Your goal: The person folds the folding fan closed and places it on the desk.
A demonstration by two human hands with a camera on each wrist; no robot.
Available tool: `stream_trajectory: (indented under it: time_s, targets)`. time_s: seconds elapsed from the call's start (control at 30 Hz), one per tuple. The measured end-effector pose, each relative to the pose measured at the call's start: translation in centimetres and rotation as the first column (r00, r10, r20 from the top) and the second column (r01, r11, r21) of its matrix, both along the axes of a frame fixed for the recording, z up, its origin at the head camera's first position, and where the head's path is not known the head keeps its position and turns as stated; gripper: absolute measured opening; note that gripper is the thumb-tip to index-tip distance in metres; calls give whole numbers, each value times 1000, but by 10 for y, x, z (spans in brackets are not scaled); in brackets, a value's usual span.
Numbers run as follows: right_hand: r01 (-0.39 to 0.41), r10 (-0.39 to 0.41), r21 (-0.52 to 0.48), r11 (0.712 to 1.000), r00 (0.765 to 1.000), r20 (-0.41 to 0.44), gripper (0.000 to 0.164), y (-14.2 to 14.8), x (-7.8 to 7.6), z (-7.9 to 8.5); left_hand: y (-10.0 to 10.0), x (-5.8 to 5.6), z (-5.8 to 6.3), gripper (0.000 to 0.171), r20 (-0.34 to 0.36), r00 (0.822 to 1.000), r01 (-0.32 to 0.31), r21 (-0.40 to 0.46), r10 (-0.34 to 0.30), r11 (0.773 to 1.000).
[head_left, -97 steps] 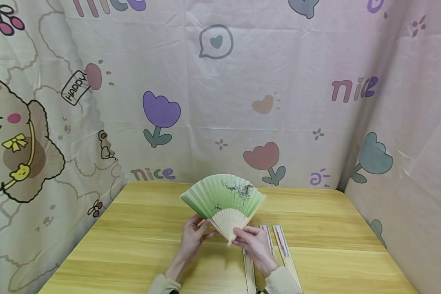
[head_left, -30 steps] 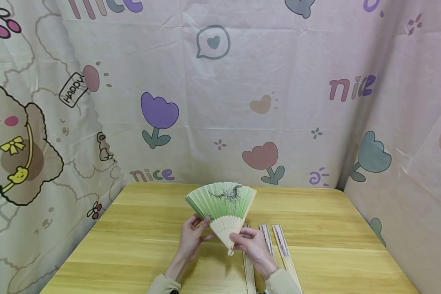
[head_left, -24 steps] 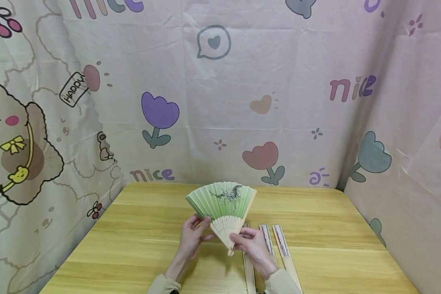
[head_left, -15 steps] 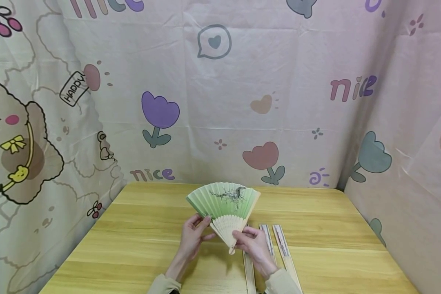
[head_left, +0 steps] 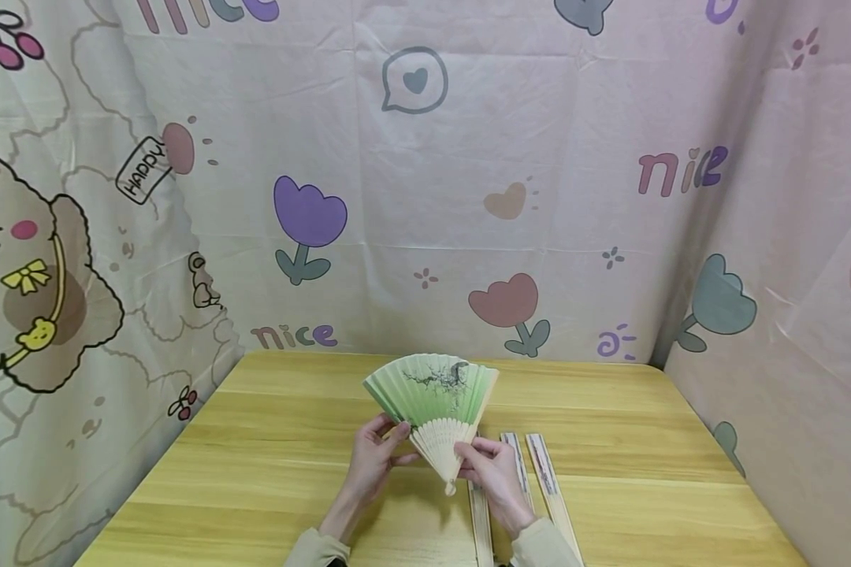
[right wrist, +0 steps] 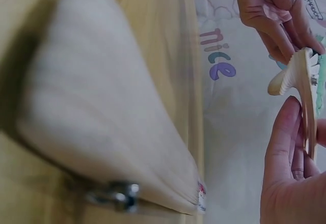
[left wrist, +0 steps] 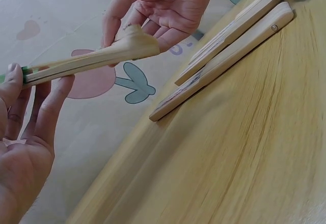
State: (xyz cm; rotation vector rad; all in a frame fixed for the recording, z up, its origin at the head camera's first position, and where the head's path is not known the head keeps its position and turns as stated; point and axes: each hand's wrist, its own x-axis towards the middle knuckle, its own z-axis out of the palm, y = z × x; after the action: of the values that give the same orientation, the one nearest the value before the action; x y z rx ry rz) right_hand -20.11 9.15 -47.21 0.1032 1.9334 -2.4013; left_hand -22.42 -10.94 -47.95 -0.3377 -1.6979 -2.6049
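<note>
A partly spread folding fan (head_left: pixel 429 390), green with a dark branch print and pale bamboo ribs, is held up over the table, its pivot end down. My left hand (head_left: pixel 372 461) pinches its left edge where the green leaf meets the ribs. On the other side my right hand (head_left: pixel 492 476) pinches the bare ribs just above the pivot, thumb in front. In the left wrist view the fan's ribs (left wrist: pixel 86 63) appear edge-on between both hands. The right wrist view shows the rib side (right wrist: pixel 305 94) between the fingers and thumb of my right hand (right wrist: pixel 288 183).
Three folded fans lie on the wooden table (head_left: pixel 255 472): one (head_left: pixel 480 524) partly under my right hand, a middle one (head_left: pixel 514 453), and a right one (head_left: pixel 549 480). A blurred folded fan (right wrist: pixel 102 102) fills the right wrist view's left side. Printed curtains (head_left: pixel 411 197) surround the table.
About three seconds ago the fan was spread wider and stood a little higher; its right edge has come inward. Over the last second it has shifted only slightly, the right hand moving a little right.
</note>
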Motion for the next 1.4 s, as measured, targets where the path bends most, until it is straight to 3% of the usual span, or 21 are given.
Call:
stream_trajectory:
  time_s: [0.2, 0.27, 0.37, 0.63, 1.17, 1.3, 1.4]
  targets:
    - [-26, 26, -6, 1000, 999, -22, 33, 1, 1, -1, -3, -1, -4, 23, -76, 996, 47, 29, -45, 998]
    - [-32, 32, 1, 999, 999, -27, 32, 1, 1, -1, -4, -2, -5, 24, -135, 988, 78, 46, -71, 996]
    - [-33, 34, 12, 999, 999, -34, 29, 1, 1, -1, -5, -3, -6, 25, -160, 983, 102, 60, -92, 993]
    - [-17, 18, 51, 999, 1000, -25, 24, 0, 1, 0, -2, 0, -1, 26, -77, 996, 52, 20, -50, 998]
    - [-34, 36, 59, 998, 999, -40, 18, 2, 1, -2, 0, 0, -1, 31, -75, 996, 56, -24, -58, 998]
    - [-27, 31, 78, 997, 998, -53, 26, 2, 1, -2, 0, 0, -1, 40, -92, 992, 76, -48, -81, 996]
    - [-26, 30, 69, 997, 998, -51, 31, 1, 2, -1, 0, -1, -2, 38, -101, 991, 87, -53, -92, 995]
